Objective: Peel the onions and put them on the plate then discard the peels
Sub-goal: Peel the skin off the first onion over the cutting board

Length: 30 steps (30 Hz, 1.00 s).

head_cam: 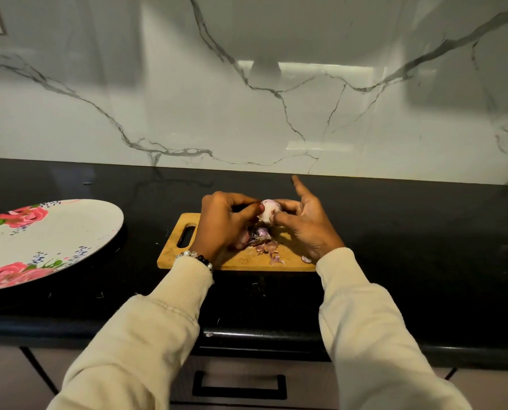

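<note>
Onion (269, 210): pale, part-peeled, pinched between left hand (223, 223) and right hand (306, 226) above cutting board (235, 260). Peels (272, 251): loose on board. Plate (69, 232): left on worktop (424, 247).

Two hands are showing: one left hand (221, 224) and one right hand (304, 224). One pale onion (269, 211) is sitting between them. At least one further purple onion (261, 233) is lying beneath, partly hidden, so its count is uncertain. Several loose peels (272, 252) are lying on one wooden cutting board (240, 260); the exact number is unclear. One floral plate (60, 229) is sitting at left. One beaded bracelet (195, 257) is showing.
</note>
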Available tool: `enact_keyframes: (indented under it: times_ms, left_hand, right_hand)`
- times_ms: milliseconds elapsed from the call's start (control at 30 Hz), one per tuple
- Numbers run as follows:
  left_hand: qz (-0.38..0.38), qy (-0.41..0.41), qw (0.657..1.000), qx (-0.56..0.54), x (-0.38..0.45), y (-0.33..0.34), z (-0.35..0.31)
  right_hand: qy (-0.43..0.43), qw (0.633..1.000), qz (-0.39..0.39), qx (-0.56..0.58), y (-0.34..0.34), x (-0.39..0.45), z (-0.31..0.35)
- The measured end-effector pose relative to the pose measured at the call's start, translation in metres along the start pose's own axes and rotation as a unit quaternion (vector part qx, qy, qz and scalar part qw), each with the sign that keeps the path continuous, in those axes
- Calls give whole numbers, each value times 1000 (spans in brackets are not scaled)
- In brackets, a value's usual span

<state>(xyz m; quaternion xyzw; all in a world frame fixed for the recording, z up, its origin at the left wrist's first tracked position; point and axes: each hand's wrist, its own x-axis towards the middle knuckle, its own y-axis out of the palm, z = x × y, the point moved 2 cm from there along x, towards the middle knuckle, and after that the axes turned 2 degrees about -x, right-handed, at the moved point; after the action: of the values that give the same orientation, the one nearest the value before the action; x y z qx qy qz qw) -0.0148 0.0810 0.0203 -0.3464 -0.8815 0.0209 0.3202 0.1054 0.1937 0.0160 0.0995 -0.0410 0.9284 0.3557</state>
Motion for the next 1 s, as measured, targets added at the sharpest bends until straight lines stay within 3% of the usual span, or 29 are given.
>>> enact_keyframes:
  times_ms: [333,600,833,1000]
  left_hand:
    - [-20,146,975,169,1,-1,0]
    - [-36,55,985,162,6,-2,1]
    - [-115,26,989,89,7,-9,4]
    - [-26,56,996,68,7,-3,1]
  right_hand:
    - [-5,995,24,-97,0,3,-2]
    - [-18,993,26,-112,1,2,-1]
    - [-28,993,18,-116,1,2,1]
    - [-21,997,-4,-69,-1,1,0]
